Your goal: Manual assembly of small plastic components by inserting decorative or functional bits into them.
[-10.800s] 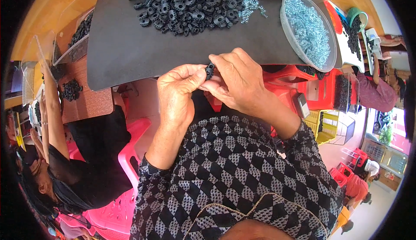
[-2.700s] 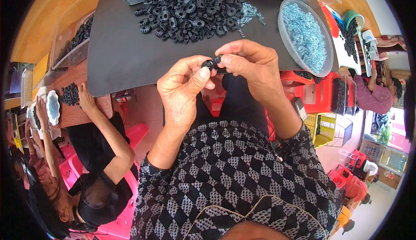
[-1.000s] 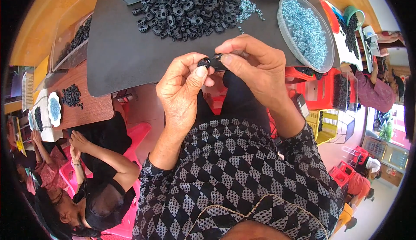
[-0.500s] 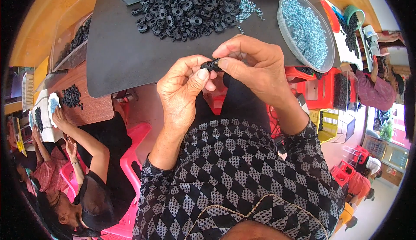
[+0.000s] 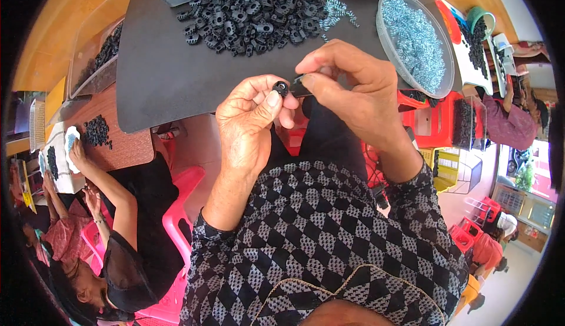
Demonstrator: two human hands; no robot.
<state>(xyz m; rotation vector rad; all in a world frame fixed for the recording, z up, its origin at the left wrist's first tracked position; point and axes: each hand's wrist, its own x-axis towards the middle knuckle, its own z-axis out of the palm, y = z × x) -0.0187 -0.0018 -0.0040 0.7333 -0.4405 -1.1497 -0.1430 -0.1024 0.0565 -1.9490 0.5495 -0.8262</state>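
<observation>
Between the thumb and fingers of my left hand [image 5: 250, 117] is a small black plastic part [image 5: 281, 88], its round end with a pale centre facing up. My right hand [image 5: 356, 90] is just to its right, thumb and forefinger pinched on a tiny thin greyish piece [image 5: 298, 80], too small to name surely. The two hands are slightly apart. Beyond them a heap of black plastic parts [image 5: 253, 20] lies on the dark table [image 5: 159, 73]. Several loose metal springs [image 5: 336, 13] lie at the heap's right side.
A round clear tub [image 5: 385, 43] full of small springs [image 5: 418, 43] stands at the table's right edge. Clear bins line the far side. At left, a co-worker's arm [image 5: 112, 190] reaches to a brown table [image 5: 123, 149] with black pieces, beside a pink chair [image 5: 179, 208]. Red stools [image 5: 435, 120] stand right.
Both hands were together on the black part; now my right hand has drawn off to the right with the tiny piece. My left hand has turned the part round-end up.
</observation>
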